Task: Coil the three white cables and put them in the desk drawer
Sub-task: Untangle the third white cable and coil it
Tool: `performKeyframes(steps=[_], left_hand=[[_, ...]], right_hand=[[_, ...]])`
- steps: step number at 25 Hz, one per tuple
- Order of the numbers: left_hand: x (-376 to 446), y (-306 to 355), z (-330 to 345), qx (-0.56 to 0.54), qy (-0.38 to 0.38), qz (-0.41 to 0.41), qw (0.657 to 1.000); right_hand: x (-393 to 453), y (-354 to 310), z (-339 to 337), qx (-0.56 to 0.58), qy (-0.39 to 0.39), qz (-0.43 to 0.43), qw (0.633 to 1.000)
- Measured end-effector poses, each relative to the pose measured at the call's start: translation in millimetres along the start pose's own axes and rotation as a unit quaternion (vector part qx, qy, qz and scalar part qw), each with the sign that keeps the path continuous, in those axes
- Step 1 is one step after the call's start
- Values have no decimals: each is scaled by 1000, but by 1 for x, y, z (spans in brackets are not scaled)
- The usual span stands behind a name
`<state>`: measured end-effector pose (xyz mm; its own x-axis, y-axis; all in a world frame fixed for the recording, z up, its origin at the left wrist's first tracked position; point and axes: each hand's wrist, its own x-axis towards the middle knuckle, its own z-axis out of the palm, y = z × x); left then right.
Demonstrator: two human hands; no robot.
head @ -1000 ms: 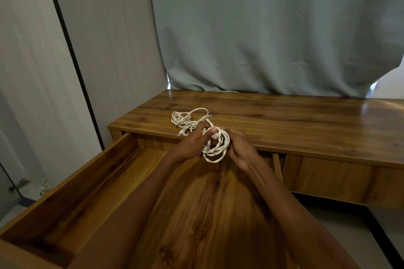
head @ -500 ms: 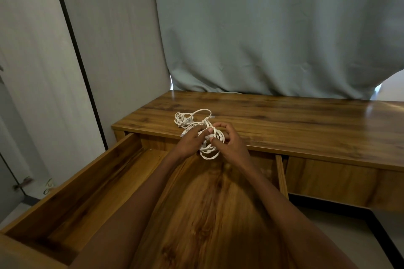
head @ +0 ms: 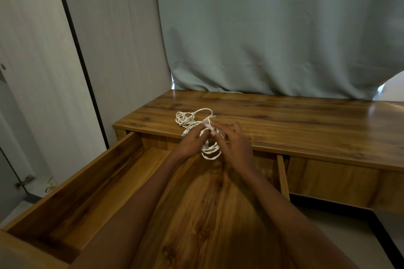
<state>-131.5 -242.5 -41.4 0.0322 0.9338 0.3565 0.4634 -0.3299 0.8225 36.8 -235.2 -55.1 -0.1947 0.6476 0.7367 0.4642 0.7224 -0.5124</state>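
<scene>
Nearest the viewer, the open desk drawer [head: 91, 190] stretches out from the desk front, its wooden floor showing with no cable lying in any part that the forearms leave in view. Above its far end both hands meet over a coiled cable [head: 211, 150]. The left hand [head: 191, 143] grips the bundle from the left with curled fingers, while the right hand [head: 235, 144] pinches a strand near the top, its other fingers loosely spread. White loops hang below the hands, clear of the drawer floor.

Just beyond, on the desk top [head: 284, 124] near its front left corner, a loose white tangle [head: 188, 118] lies partly in rings, with one wide loop arching toward the hands. Whether it is one cable or two cannot be told, nor whether that loop joins the bundle in hand. At the far edge a grey-green curtain [head: 273, 28] hangs down to the desk.

The step in hand looks like finishing a coil, probably securing the free end round it. Next, the bundle wants lowering into the drawer without springing open, after which the tangle needs separating and winding.
</scene>
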Motion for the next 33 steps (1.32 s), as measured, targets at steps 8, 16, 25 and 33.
performKeyframes(steps=[8,16,25,33], left_hand=[[2,0,5,29,-20,38,999],[-2,0,7,86,-61,92,990],[-9,4,20,241,-62,203,947],[-8,2,5,183,18,176,967]], right_hand=[[7,-12,-5,251,91,120,956],[18,-11,-22,426,183,212,861],[18,14,-23,369,86,310,872],[9,19,-18,322,-132,337,875]])
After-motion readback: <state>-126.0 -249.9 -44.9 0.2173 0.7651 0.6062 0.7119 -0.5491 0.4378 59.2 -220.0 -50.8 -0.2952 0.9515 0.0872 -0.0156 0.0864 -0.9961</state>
